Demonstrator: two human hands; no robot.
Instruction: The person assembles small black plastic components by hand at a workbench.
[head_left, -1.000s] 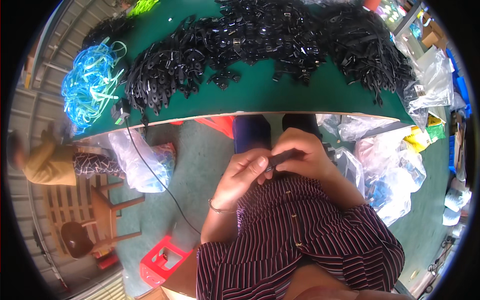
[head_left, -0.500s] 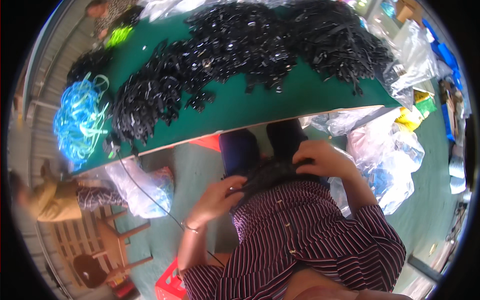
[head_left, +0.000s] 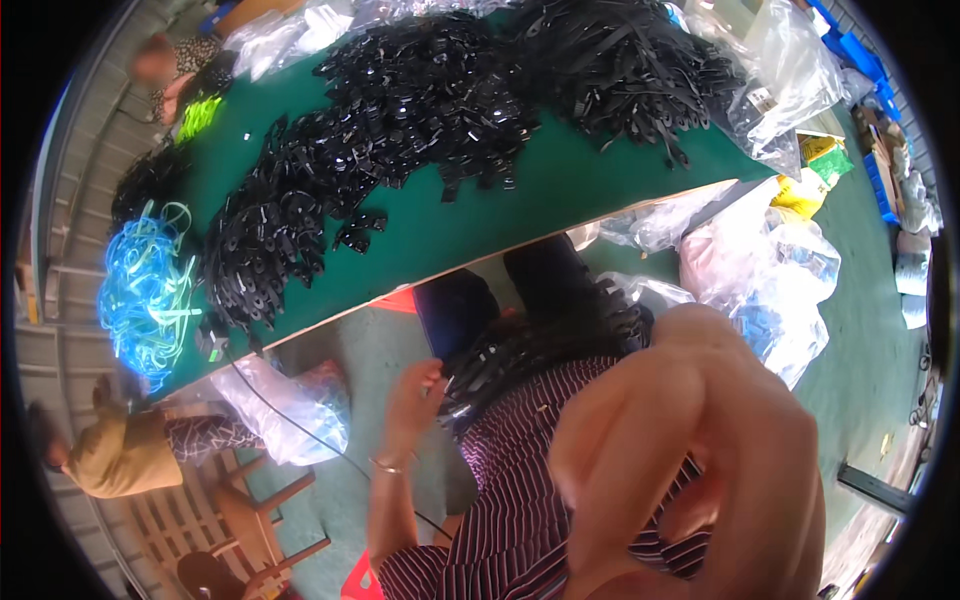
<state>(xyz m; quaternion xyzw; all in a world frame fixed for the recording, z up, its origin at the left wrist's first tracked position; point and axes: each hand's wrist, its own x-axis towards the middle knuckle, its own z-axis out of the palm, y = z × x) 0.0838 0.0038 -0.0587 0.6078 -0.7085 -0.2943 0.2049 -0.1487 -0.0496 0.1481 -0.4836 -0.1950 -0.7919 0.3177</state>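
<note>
A pile of black plastic pieces (head_left: 540, 345) lies in my lap, against my striped shirt (head_left: 520, 500). My left hand (head_left: 415, 400) grips the left edge of this pile, a thin bracelet on its wrist. My right hand (head_left: 690, 460) is raised very close to the camera, large and blurred, fingers apart, with nothing seen in it. It hides part of my shirt and lap. In front of me the green table (head_left: 560, 190) carries big heaps of the same black pieces (head_left: 400, 110).
Blue and green plastic loops (head_left: 145, 290) lie at the table's left end. Clear plastic bags (head_left: 760, 260) crowd the floor on the right, another bag (head_left: 290, 410) under the table. A person in yellow (head_left: 110, 455) crouches at left, near a wooden chair (head_left: 240, 510). A black cable (head_left: 300, 430) hangs down.
My right hand left the pile in my lap and rose close to the camera. My left hand stayed at the pile's left edge. The view tilted, and the table now slopes.
</note>
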